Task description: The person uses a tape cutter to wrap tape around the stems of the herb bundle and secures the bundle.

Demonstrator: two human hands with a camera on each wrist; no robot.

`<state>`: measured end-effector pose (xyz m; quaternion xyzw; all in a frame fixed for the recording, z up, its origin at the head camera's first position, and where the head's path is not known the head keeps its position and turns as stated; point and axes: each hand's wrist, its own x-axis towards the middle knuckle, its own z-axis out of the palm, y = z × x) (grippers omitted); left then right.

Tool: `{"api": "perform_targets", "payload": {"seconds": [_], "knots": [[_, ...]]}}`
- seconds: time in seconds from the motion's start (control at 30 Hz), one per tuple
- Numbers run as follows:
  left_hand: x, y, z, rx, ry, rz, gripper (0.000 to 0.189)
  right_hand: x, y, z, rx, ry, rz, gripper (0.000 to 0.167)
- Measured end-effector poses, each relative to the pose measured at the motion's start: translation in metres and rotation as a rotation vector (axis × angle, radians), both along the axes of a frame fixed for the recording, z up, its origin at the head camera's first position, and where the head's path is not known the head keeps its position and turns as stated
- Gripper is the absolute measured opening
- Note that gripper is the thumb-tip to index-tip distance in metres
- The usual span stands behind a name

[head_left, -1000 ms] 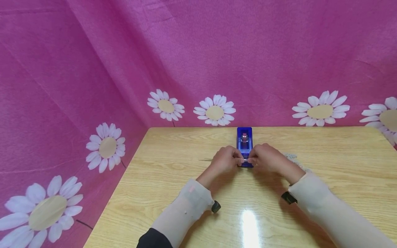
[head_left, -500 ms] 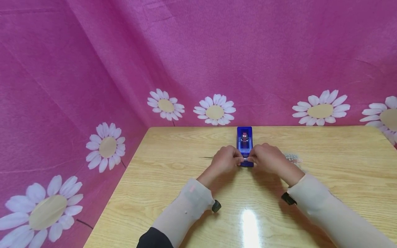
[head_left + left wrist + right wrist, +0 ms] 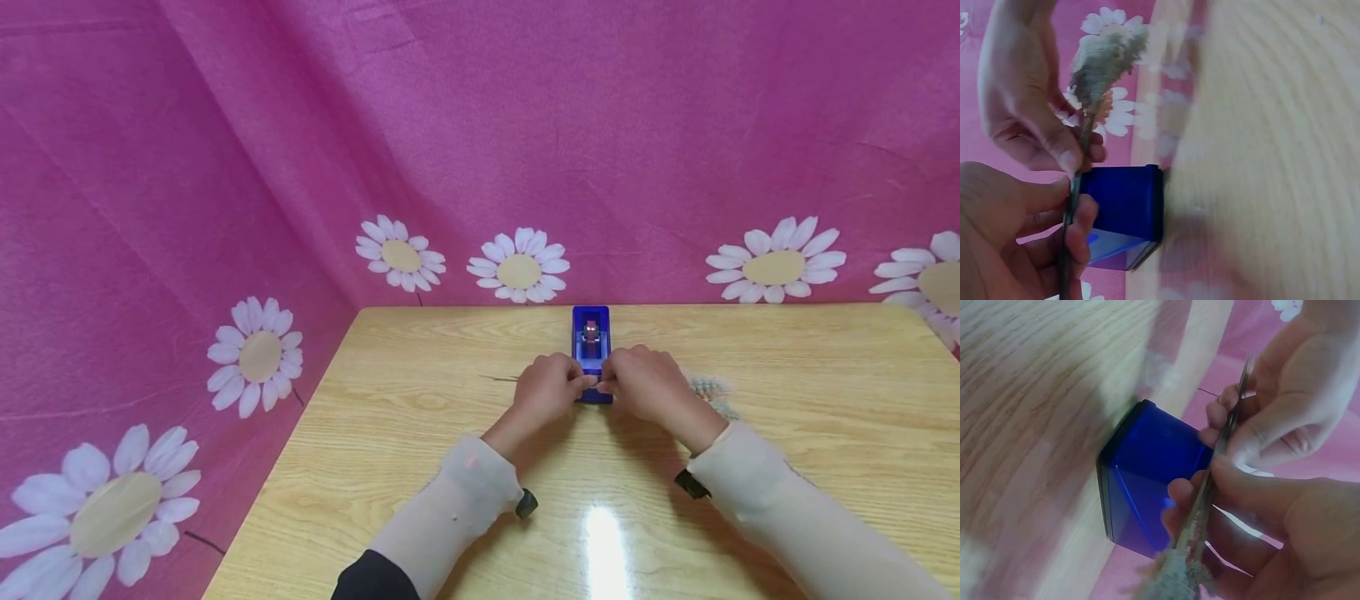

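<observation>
Both hands hold a thin bundle of dark flower stems [image 3: 1067,215] crosswise over the near end of a blue plastic case [image 3: 590,354], which looks like a tape dispenser. My left hand [image 3: 551,387] pinches the stems between thumb and fingers, their thin ends [image 3: 501,379] sticking out to the left. Close beside it, my right hand [image 3: 648,387] pinches them nearer the fluffy grey-green flower heads [image 3: 1100,69], blurred in the wrist views. In the right wrist view the two thumbs nearly meet along the stems [image 3: 1207,487].
The blue case stands near the back edge of a wood-grain table [image 3: 420,417]. Behind and to the left hangs a pink cloth [image 3: 525,125] printed with white daisies. Dark straps show at both wrists, and light sleeves cover the forearms.
The fingertips have drawn closer together, and the shiny bit between them earlier is covered. The stem ends and flower heads have shifted slightly as the bundle turns. The blue case stays put.
</observation>
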<state>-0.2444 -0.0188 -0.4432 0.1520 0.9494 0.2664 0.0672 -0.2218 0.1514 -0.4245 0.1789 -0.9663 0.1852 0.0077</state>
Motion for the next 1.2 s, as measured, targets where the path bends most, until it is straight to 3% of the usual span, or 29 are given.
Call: {"api": "perform_targets", "payload": {"seconds": [0.33, 0.53, 0.67, 0.9, 1.2], "knots": [[0.001, 0.001, -0.005, -0.055, 0.109, -0.004, 0.043, -0.018, 0.005, -0.003, -0.162, 0.007, -0.069, 0.015], [0.002, 0.003, -0.006, -0.088, 0.123, 0.004, 0.046, -0.041, 0.006, -0.008, -0.218, -0.107, -0.055, 0.069], [0.002, 0.005, -0.007, -0.104, 0.134, 0.009, 0.048, -0.052, 0.006, -0.014, -0.213, -0.175, -0.009, 0.084], [0.003, 0.006, -0.006, -0.152, 0.173, 0.008, 0.045, -0.057, 0.010, -0.018, -0.219, -0.219, 0.009, 0.083], [0.003, 0.009, -0.006, -0.263, 0.235, -0.014, 0.040, -0.058, 0.010, -0.018, -0.213, -0.205, 0.003, 0.084]]}}
